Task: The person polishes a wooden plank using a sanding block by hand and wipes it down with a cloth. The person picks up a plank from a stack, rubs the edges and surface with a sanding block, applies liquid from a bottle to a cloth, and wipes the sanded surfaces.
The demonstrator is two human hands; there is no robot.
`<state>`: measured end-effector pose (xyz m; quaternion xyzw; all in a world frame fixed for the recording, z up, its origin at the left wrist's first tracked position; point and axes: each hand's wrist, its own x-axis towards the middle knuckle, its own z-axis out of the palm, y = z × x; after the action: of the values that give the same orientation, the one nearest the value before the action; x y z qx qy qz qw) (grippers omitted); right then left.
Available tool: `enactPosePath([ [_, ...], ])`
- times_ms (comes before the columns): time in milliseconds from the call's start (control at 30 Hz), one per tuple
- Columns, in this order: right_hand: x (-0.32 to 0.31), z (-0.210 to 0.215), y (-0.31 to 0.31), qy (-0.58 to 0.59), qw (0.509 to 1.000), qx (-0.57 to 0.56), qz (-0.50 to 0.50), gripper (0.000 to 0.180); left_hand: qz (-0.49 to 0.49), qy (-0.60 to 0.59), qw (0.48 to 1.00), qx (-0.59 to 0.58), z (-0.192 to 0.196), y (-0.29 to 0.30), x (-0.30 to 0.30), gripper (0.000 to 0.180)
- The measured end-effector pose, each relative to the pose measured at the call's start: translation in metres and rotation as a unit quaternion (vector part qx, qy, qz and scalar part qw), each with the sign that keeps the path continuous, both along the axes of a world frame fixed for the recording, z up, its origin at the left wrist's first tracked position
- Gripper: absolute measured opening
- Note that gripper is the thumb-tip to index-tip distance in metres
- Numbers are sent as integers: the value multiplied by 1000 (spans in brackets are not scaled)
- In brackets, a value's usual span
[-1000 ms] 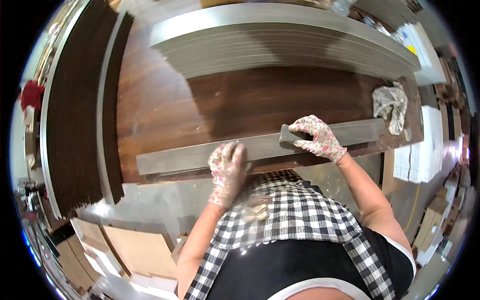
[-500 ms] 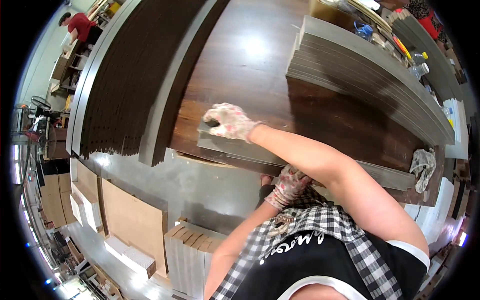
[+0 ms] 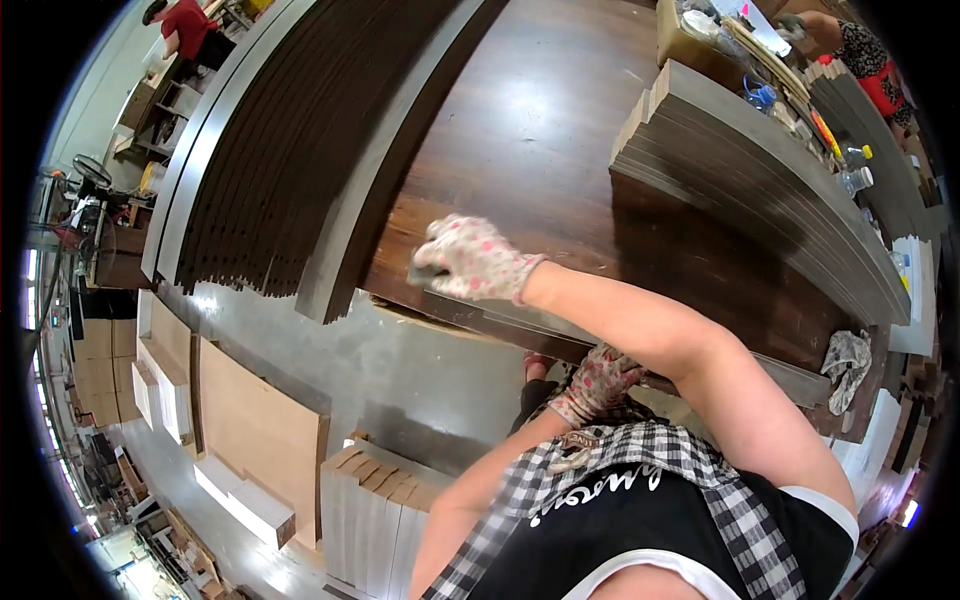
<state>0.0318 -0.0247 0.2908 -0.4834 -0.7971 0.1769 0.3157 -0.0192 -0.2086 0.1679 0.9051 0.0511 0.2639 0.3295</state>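
A long, narrow grey board point(image 3: 795, 378) lies along the near edge of a dark brown wooden table point(image 3: 520, 150). My right hand point(image 3: 480, 260), in a white glove with pink spots, is curled over the board's left end. Its fingers and thumb close around a small dark grey piece point(image 3: 426, 272), whose kind is blurred. My left hand point(image 3: 600, 385), gloved likewise, is at the board's near edge in front of my apron. Its fingers look closed, but my right forearm partly covers them and what they grip does not show.
Many dark boards point(image 3: 290, 130) stand in a long row at left. Stacked grey boards point(image 3: 760, 170) lie at right, near bottles point(image 3: 855, 180) and a cardboard box point(image 3: 690, 50). A rag point(image 3: 848, 365) lies at the table's right edge. Other people are in the background.
My right hand has shifted slightly right and down, over the board's end. The left hand has moved a little right. The whole view has shifted slightly.
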Motion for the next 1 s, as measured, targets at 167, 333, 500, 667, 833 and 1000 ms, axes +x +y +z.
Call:
enactPosePath([
  [167,-12,2,31,-284,959,1,-16,14,4,28,1000,-6,8,4,2,29],
  [333,32,-13,37,-24,995,10,-94,24,-33,-14,999,-9,6,9,9,27],
  [500,46,-49,-31,109,991,-22,-70,36,-13,-43,999,27,4,15,6,25],
  [667,149,-53,-166,76,984,-123,-106,41,-18,-21,999,37,10,21,8,21],
  [833,256,-48,-344,10,937,-219,-270,41,-24,-57,998,14,9,18,19,17],
  [1000,201,-34,-293,16,942,-100,-319,34,-14,-63,997,40,5,12,30,17],
])
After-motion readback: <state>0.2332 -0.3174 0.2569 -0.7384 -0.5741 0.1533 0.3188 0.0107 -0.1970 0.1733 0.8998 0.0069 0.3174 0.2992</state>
